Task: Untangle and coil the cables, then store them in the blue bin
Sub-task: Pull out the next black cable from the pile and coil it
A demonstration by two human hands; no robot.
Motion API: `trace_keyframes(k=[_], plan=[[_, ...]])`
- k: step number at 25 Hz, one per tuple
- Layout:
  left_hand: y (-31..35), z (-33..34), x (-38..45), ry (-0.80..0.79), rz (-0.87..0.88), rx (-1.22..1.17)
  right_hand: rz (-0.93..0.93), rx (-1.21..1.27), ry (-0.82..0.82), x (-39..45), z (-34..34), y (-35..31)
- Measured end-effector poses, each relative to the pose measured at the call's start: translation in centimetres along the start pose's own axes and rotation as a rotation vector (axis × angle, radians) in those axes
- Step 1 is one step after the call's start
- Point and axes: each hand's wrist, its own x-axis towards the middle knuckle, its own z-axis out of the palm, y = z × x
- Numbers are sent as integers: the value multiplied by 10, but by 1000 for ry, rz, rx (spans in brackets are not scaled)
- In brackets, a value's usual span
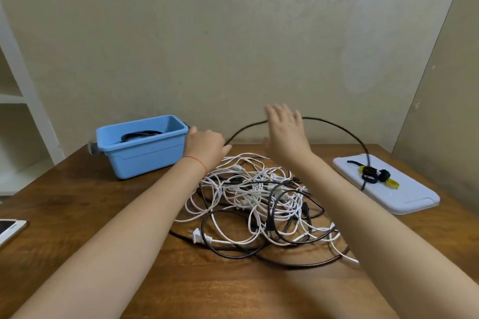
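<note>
A black cable (334, 125) arches in the air above the back of the table (103, 215), one end running to the left hand (206, 147), the other dropping onto the white tray (404, 197) where black and yellow ties (375, 176) lie. The left hand, next to the blue bin (145, 155), is curled over that cable's end and seems to pinch it, though the fingertips are hidden. The right hand (286, 128) is raised with fingers spread and relaxed, gripping nothing, the arch passing behind it. One coiled black cable (137, 134) already sits in the bin. The main tangle (259, 202) of white and black cords lies in the middle of the table, between the forearms, with a white plug (197, 235) at its near left edge. A phone (10, 228) rests at the left edge. The step in hand looks like coiling the freed cable; next the right hand should catch the arch and bring it to the left to form a loop, keeping it off the pile
</note>
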Motion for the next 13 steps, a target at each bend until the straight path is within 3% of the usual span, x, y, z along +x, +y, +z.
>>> trace_keyframes(k=[3, 5, 7, 10, 12, 13], plan=[[24, -16, -1, 130, 111, 33, -270, 43, -81, -1, 3, -28], [24, -14, -6, 170, 110, -9, -263, 96, -159, 1, 10, -26], [12, -4, -11, 153, 84, -66, -127, 295, -85, 3, 17, -13], [-16, 29, -18, 10, -70, -246, 224, 782, 208, 13, 9, 17], [-36, 47, -21, -126, -232, -525, 381, 862, 358, 19, -2, 41], [-41, 52, -23, -151, -299, -662, 422, 794, 353, 22, -5, 53]])
